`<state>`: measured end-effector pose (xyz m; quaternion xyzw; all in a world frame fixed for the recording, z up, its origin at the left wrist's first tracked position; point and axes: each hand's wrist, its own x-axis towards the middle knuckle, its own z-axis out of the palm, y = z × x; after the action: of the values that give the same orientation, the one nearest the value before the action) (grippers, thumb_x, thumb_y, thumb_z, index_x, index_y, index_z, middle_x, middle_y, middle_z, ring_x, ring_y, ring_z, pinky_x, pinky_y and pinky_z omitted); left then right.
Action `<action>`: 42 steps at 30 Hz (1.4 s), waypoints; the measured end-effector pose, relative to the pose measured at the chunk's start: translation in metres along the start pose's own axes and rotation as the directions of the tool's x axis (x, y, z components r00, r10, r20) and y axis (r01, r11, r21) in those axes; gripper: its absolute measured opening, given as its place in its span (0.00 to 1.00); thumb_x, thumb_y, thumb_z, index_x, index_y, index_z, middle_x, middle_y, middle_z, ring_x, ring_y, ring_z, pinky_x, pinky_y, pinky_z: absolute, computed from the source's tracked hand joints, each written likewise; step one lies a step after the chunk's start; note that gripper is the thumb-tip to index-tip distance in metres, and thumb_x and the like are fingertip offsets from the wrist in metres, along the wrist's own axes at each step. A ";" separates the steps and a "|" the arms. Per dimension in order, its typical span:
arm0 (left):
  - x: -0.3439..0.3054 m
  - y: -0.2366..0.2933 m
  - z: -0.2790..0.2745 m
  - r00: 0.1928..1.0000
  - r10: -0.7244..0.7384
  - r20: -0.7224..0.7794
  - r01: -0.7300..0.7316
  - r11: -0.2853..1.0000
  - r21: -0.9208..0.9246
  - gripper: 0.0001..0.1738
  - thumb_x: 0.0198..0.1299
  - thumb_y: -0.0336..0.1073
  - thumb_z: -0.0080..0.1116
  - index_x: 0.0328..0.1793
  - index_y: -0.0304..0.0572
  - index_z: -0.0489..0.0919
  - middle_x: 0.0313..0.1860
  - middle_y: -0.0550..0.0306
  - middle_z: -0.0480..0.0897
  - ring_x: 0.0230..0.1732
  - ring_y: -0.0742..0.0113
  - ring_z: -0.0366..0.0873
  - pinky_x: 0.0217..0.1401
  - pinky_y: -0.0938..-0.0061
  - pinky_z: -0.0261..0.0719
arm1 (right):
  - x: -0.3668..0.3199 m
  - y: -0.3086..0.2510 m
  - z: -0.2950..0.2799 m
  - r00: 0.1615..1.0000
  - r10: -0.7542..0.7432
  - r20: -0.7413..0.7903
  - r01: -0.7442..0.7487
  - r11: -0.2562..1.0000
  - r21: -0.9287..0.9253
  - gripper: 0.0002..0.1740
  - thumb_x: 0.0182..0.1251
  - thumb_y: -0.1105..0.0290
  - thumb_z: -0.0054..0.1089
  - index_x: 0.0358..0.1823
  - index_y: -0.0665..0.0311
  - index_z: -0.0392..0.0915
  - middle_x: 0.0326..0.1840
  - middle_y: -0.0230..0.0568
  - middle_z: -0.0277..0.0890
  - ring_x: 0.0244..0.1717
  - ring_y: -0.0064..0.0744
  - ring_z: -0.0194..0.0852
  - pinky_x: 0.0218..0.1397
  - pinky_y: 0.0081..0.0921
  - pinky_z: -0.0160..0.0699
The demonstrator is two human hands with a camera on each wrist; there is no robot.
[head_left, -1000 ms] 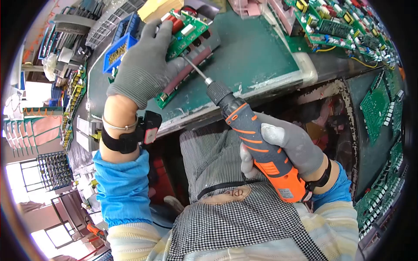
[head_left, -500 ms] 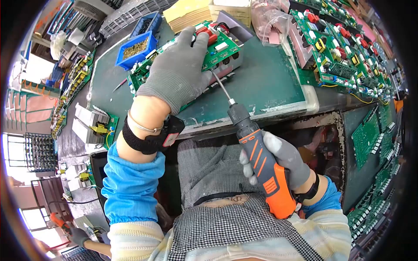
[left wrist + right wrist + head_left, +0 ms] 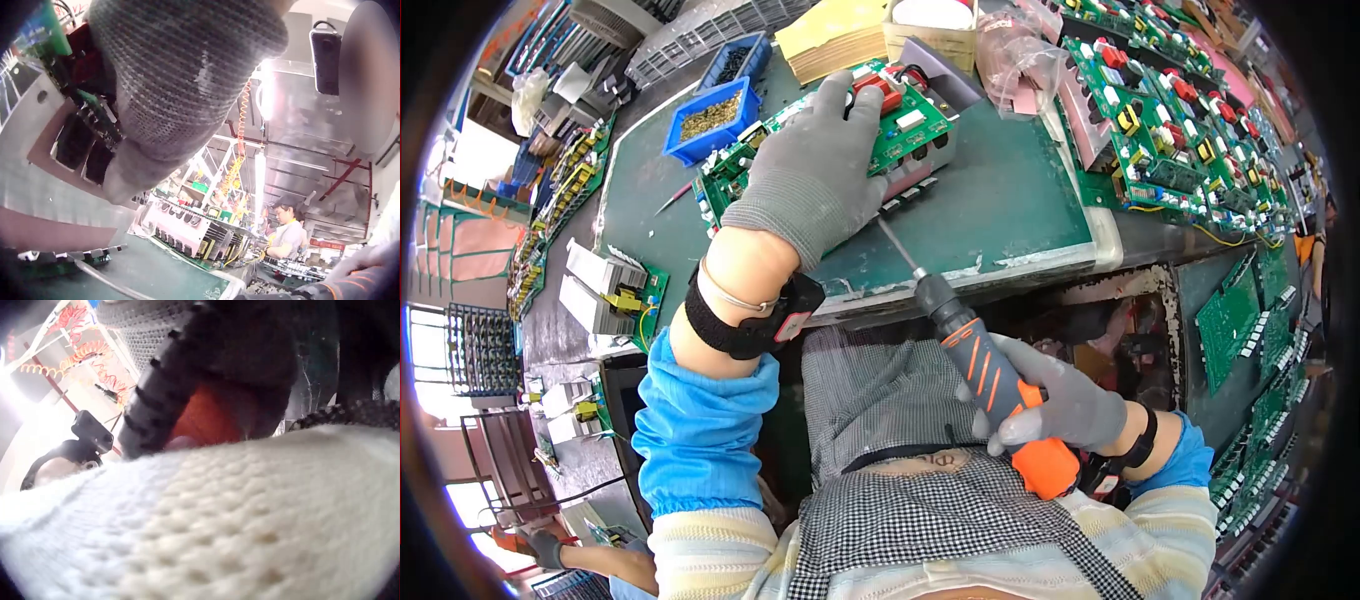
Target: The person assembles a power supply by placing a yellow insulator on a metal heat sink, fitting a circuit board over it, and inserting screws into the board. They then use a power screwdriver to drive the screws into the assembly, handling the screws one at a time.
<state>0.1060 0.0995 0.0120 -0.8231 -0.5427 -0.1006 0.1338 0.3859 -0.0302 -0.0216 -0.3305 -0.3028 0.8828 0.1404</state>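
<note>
My gloved left hand (image 3: pixel 815 170) grips a green circuit board (image 3: pixel 912 140), its fingers over the top and thumb down the near side. Red and white parts stand on the board, which is mounted on a metal heat sink. The left wrist view shows black components (image 3: pixel 72 140) on that metal beside my thumb. My gloved right hand (image 3: pixel 1072 400) holds an orange and grey power screwdriver (image 3: pixel 980 365). Its long bit (image 3: pixel 900 246) points up to the assembly's lower edge, near the left thumb. Sleeve and glove hide most of the tool in the right wrist view.
Blue bins, one with brass-coloured screws (image 3: pixel 711 116), stand behind the left hand. A yellow paper stack (image 3: pixel 830 45) and a plastic bag (image 3: pixel 1015 60) sit at the back. Populated boards (image 3: pixel 1170 130) crowd the right. The green mat's taped front edge (image 3: pixel 1000 262) faces my lap.
The head view has shifted, so the board appears farther right. The screwdriver bit has gone from the board's near side to its lower edge. My right hand's grip on the handle has changed.
</note>
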 end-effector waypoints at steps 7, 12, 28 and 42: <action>0.001 0.005 -0.004 0.998 -0.041 0.052 0.040 0.999 0.026 0.41 0.64 0.57 0.64 0.75 0.40 0.67 0.71 0.38 0.71 0.56 0.37 0.84 0.56 0.54 0.85 | -0.016 0.014 -0.032 0.996 -0.083 -0.044 0.089 0.985 0.150 0.55 0.44 0.64 0.81 0.75 0.65 0.59 0.56 0.45 0.77 0.47 0.39 0.86 0.47 0.40 0.93; 0.002 0.004 -0.005 0.997 -0.031 0.068 0.030 0.999 0.017 0.43 0.61 0.60 0.64 0.75 0.41 0.69 0.71 0.39 0.71 0.57 0.38 0.84 0.57 0.55 0.85 | -0.030 0.005 -0.029 0.898 -0.425 -0.110 0.439 0.876 0.201 0.57 0.42 0.50 0.88 0.70 0.66 0.63 0.52 0.46 0.79 0.41 0.47 0.90 0.44 0.39 0.93; 0.001 0.011 -0.008 0.989 -0.099 0.106 0.098 0.995 0.018 0.45 0.58 0.56 0.69 0.78 0.46 0.66 0.77 0.44 0.68 0.62 0.40 0.82 0.61 0.55 0.83 | -0.004 0.022 -0.019 0.967 -0.252 -0.038 0.252 0.968 0.014 0.32 0.65 0.54 0.61 0.64 0.69 0.70 0.50 0.47 0.81 0.46 0.35 0.85 0.47 0.30 0.89; 0.004 0.007 0.002 0.993 -0.100 0.060 0.100 0.995 -0.006 0.44 0.53 0.49 0.74 0.74 0.46 0.68 0.73 0.50 0.71 0.60 0.43 0.82 0.60 0.55 0.84 | 0.019 0.019 -0.034 0.978 -0.210 0.014 0.210 0.976 -0.063 0.25 0.67 0.59 0.63 0.61 0.63 0.72 0.42 0.37 0.79 0.37 0.23 0.79 0.42 0.25 0.85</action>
<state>0.1139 0.1010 0.0108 -0.7981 -0.5865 -0.0850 0.1088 0.3935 -0.0215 -0.0630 -0.2979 -0.3648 0.8540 0.2209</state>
